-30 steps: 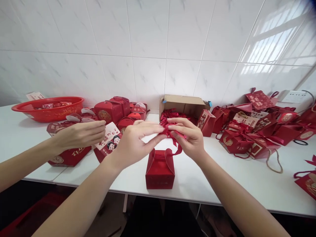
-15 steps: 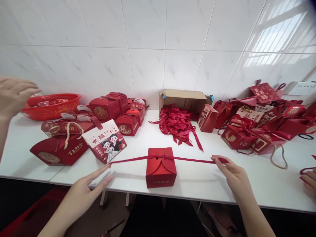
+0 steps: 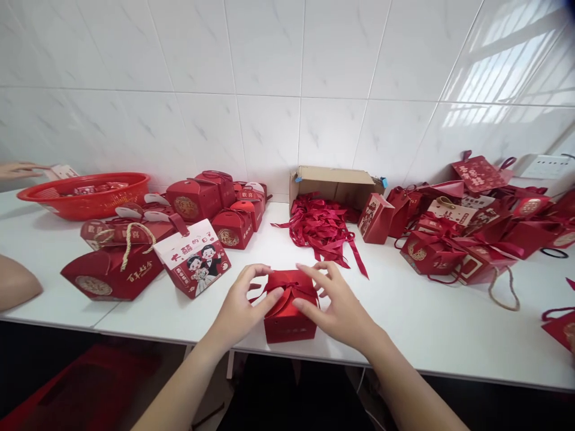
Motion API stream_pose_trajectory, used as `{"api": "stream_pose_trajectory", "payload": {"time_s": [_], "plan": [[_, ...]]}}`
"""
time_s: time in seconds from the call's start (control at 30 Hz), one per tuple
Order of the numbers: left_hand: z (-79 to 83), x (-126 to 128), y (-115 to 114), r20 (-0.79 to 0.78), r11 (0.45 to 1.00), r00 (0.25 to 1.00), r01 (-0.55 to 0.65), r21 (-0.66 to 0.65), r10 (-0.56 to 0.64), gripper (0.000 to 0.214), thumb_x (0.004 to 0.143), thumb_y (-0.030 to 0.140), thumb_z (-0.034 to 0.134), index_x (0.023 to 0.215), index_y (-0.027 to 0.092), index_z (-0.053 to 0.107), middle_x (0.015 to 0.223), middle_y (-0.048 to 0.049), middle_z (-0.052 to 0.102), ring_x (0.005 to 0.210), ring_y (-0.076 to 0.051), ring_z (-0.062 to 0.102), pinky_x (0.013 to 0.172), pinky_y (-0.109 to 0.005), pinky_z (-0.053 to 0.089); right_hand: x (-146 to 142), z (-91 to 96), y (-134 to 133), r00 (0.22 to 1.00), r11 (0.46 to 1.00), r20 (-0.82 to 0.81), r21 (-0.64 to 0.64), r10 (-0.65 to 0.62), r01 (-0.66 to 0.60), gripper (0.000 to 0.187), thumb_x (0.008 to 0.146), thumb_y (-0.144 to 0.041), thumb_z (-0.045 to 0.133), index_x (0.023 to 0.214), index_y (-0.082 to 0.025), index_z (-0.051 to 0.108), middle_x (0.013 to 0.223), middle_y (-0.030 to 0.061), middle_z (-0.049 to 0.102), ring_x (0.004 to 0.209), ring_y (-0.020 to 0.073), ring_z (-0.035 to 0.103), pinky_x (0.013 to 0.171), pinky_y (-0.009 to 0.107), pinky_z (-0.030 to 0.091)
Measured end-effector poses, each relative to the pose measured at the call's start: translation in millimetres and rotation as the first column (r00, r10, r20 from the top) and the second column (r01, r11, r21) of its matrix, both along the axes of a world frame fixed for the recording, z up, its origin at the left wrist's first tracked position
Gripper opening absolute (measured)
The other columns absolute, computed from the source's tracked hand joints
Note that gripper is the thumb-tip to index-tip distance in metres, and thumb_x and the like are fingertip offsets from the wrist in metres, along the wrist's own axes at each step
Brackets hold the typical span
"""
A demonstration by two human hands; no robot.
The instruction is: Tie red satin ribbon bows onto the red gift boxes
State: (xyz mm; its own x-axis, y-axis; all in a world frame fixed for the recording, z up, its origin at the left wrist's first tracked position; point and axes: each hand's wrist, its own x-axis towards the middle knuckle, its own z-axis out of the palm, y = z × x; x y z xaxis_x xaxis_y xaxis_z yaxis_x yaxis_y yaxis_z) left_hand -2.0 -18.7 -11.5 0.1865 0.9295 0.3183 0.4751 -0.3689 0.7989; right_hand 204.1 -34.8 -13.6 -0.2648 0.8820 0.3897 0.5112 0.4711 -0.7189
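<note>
A small red gift box (image 3: 291, 328) with folded petal flaps sits at the table's front edge. Across its top runs a thin dark red ribbon (image 3: 293, 286), gathered at the middle, with loose ends at the sides. My left hand (image 3: 246, 302) curves about the box's left side, thumb over the top and fingers by the back corner. On the other side my right hand (image 3: 336, 302) has its thumb over the front flap and its fingers spread toward the back edge. Both hands look open, and I see nothing pinched in them. Whether the fingertips press on the box is unclear.
A heap of red ribbons (image 3: 321, 230) spills from a cardboard box (image 3: 336, 175). Red gift boxes (image 3: 188, 200) stand left, more gift boxes (image 3: 483, 254) right. A red plastic basket (image 3: 36, 194) is far left, with another person's hand (image 3: 18, 171) behind it.
My hands held the ribbon's ends stretched out to both sides; they have let go and moved inward to the box. The other person's hand at the left has moved back behind the basket.
</note>
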Motion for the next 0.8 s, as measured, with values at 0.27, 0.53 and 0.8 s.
{"api": "stream_pose_trajectory", "payload": {"time_s": [0.27, 0.53, 0.8], "plan": [[11.4, -0.7, 0.2, -0.224, 0.988, 0.962, 0.157, -0.009, -0.155, 0.039, 0.082, 0.042, 0.059, 0.118, 0.028, 0.060, 0.137, -0.0096, 0.045, 0.131, -0.030, 0.039, 0.108, -0.045, 0.036, 0.1, 3.7, -1.4, 0.991, 0.997, 0.120, -0.058, 0.056, -0.049, 0.046, 0.088, -0.045, 0.052, 0.131, -0.028, 0.053, 0.124, 0.0116, 0.040, 0.084, 0.0175, 0.059, 0.079, 0.041, 0.055], [13.9, -3.0, -1.4, -0.278, 0.975, 0.935, 0.220, -0.030, -0.219, 0.044, 0.080, 0.042, 0.061, 0.121, 0.027, 0.055, 0.138, -0.0118, 0.041, 0.132, -0.032, 0.038, 0.107, -0.047, 0.036, -1.5, 6.9, -4.3, 0.984, 0.996, 0.164, -0.059, 0.070, -0.061, 0.039, 0.095, -0.037, 0.039, 0.131, -0.031, 0.053, 0.128, 0.0103, 0.041, 0.086, 0.0177, 0.061, 0.084, 0.043, 0.054], [7.5, 1.2, -1.3, -0.214, 0.980, 0.957, 0.197, -0.015, -0.195, 0.037, 0.083, 0.039, 0.057, 0.117, 0.026, 0.057, 0.138, -0.0112, 0.042, 0.135, -0.031, 0.032, 0.109, -0.048, 0.033, -3.7, 1.9, -1.8, 0.990, 0.998, 0.132, -0.046, 0.051, -0.045, 0.035, 0.092, -0.032, 0.046, 0.125, -0.032, 0.057, 0.127, 0.0096, 0.041, 0.078, 0.0157, 0.061, 0.078, 0.041, 0.056]]}}
